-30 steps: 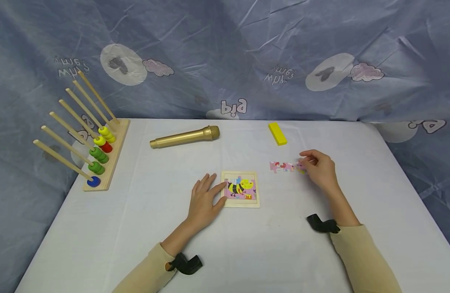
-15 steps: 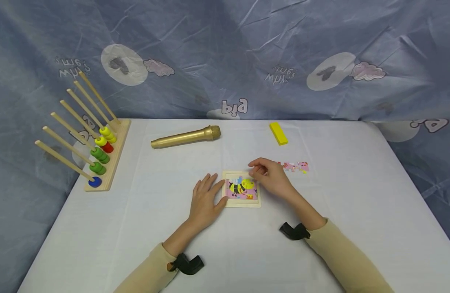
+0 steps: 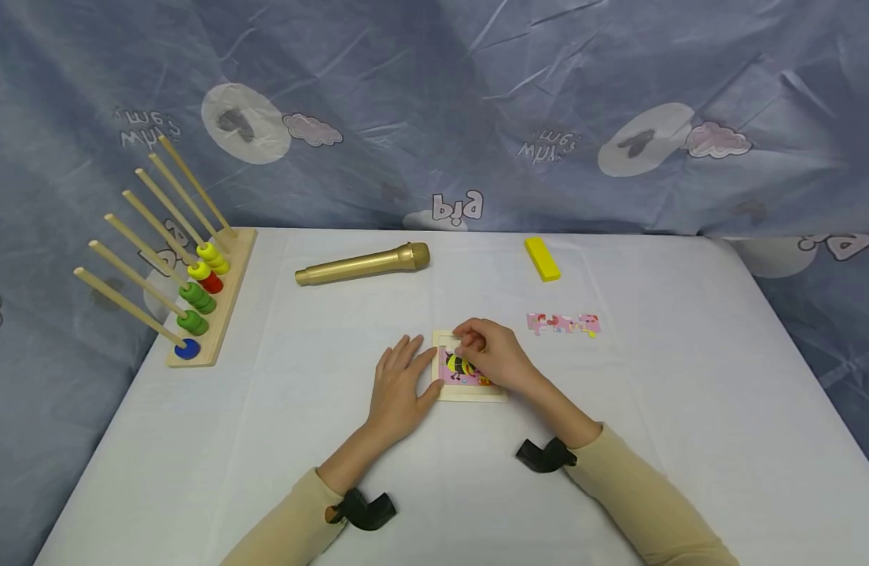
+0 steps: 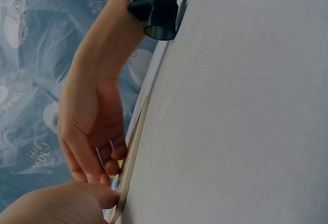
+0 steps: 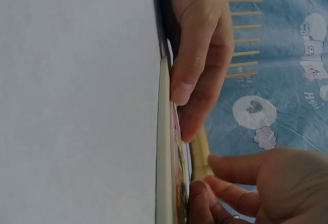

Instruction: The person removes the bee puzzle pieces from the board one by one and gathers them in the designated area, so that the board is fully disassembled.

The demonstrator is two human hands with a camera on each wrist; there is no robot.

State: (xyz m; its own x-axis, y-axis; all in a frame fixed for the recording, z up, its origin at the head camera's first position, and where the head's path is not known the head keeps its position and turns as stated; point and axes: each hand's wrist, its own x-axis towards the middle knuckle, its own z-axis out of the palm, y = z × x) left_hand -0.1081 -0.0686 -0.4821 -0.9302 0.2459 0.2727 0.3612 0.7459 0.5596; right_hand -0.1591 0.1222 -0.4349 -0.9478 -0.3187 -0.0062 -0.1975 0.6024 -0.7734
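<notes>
A small wooden puzzle frame (image 3: 471, 396) with a bee picture (image 3: 454, 376) lies flat on the white table. My left hand (image 3: 399, 385) rests beside it, fingers spread, thumb and index finger touching its left rim. Over the picture's upper right bends my right hand (image 3: 496, 358), hiding much of the bee. In the right wrist view, that hand's thumb is down at the puzzle surface while the index finger (image 5: 233, 168) stands apart from it; no piece shows between them. Right of the frame lies a short row of pink puzzle pieces (image 3: 565, 323).
Behind the puzzle lies a gold microphone (image 3: 363, 264). A yellow block (image 3: 543, 259) is at the back right. At the left stands a wooden peg counter (image 3: 225, 291) with coloured rings and tall pegs. A patterned blue cloth (image 3: 377, 102) hangs along the back edge.
My right hand has left the row of pink pieces and moved left onto the puzzle picture. The left hand has stayed at the rim.
</notes>
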